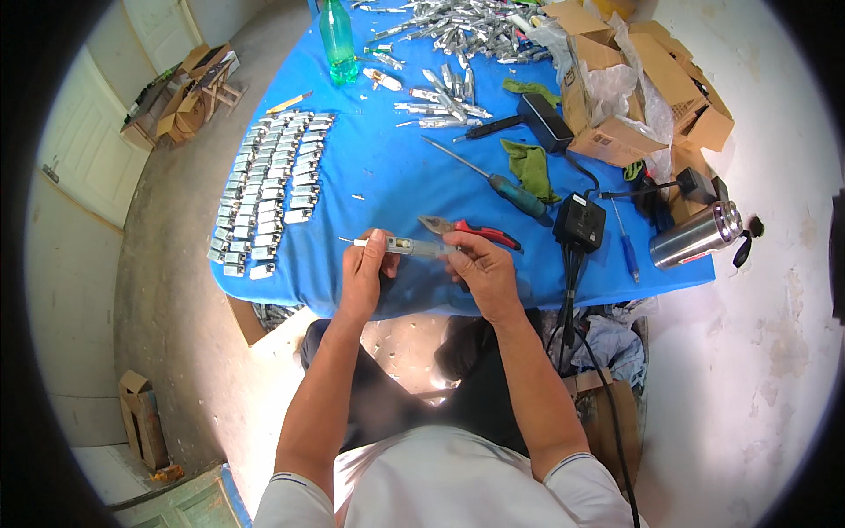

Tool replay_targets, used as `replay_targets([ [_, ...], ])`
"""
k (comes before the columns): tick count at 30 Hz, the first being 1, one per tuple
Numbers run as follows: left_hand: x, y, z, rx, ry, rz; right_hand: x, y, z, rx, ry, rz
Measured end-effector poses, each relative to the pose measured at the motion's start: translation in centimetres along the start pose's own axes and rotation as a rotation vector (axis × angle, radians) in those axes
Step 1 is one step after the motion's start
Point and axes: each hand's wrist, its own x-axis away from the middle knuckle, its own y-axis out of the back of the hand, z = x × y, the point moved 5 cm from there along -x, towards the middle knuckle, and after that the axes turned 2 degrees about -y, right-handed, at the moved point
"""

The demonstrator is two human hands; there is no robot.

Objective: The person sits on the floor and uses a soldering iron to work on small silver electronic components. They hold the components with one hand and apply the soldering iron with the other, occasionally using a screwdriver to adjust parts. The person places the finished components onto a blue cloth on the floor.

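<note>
Between my hands lies a slim white-and-grey device [415, 247] with a thin metal shaft sticking out at its left end. It looks like the inner body of a small electric tool; its exact kind is unclear. My left hand [363, 275] pinches the shaft end, thumb on top. At the other end, the fingers of my right hand [486, 275] close on the tip. Just beyond the right hand, pliers [480, 232] with red-and-black handles rest on the blue cloth [396, 194]. Farther right is a screwdriver [515, 195] with a dark green handle.
Rows of small metal-and-white parts [268, 185] cover the left. A green bottle [338, 44] and a pile of similar devices [466, 31] stand farther back. At right are a black power adapter [580, 222], a steel flask [697, 235] and open cardboard boxes [607, 141].
</note>
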Motion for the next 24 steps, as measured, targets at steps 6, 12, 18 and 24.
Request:
replay_targets([
  [6,-0.1,0.3,0.8,0.01,0.009,-0.024,0.0,-0.3,-0.3,0.007,0.033,-0.024],
  [12,-0.2,0.6,0.9,0.118,0.047,-0.054,0.0,-0.9,0.4,0.082,0.001,-0.091],
  [18,-0.4,1.3,1.5,0.115,0.058,-0.035,0.0,-0.6,-0.5,0.074,0.044,-0.068],
  [24,-0.4,1.3,1.3,0.159,0.037,-0.01,0.0,-0.6,-0.4,0.035,0.081,-0.041],
])
